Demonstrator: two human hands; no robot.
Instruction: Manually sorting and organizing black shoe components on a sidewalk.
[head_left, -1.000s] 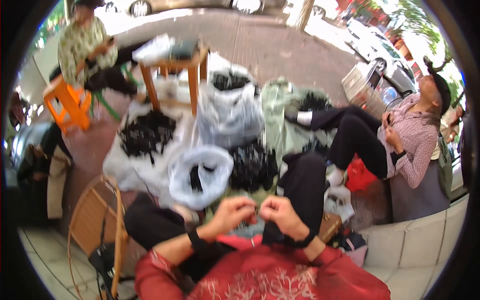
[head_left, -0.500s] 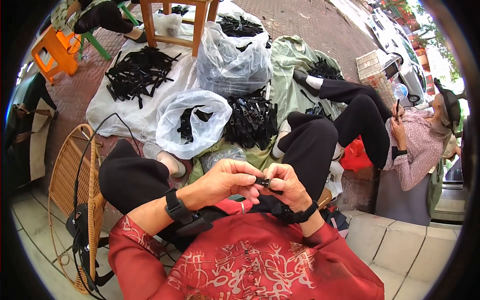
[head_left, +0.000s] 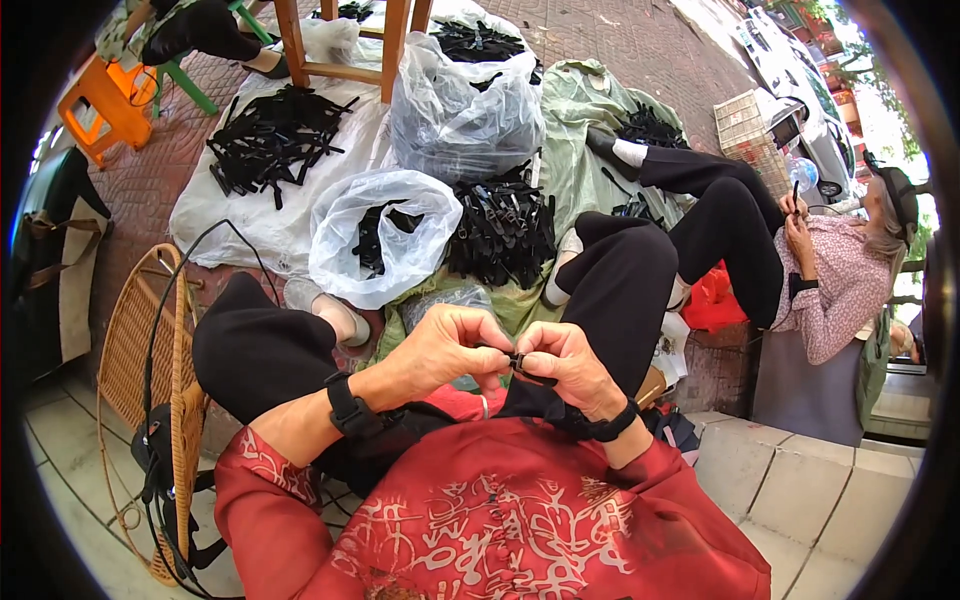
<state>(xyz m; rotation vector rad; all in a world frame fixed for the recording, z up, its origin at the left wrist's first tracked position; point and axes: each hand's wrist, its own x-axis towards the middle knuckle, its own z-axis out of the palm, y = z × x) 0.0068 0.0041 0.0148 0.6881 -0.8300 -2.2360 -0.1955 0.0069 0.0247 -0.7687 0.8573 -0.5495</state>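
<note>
Over my lap, both hands pinch one short black strap [head_left: 537,378] with a small dark buckle-like piece on it. My left hand [head_left: 452,345] has thumb and index finger closed on the strap's left end. From the other side my right hand [head_left: 572,370] grips it, thumb on top, with the black end sticking out beneath. Fingers cover much of the strap, so its finer details are hidden. Ahead of my hands, between my feet, lies a dense pile of similar black straps [head_left: 503,232]. Beside it a translucent white plastic bag [head_left: 335,262] gapes, more black pieces inside.
Another heap of black pieces [head_left: 275,145] lies on a white sheet at far left. Behind are a filled clear bag [head_left: 465,120] and a wooden stool [head_left: 345,74]. A wicker chair [head_left: 150,350] stands at my left. A co-worker [head_left: 825,270] sits at right, holding something small and dark.
My two hands have drawn slightly closer together on the strap, and less of it shows between the fingers. The rest of the scene sits about the same.
</note>
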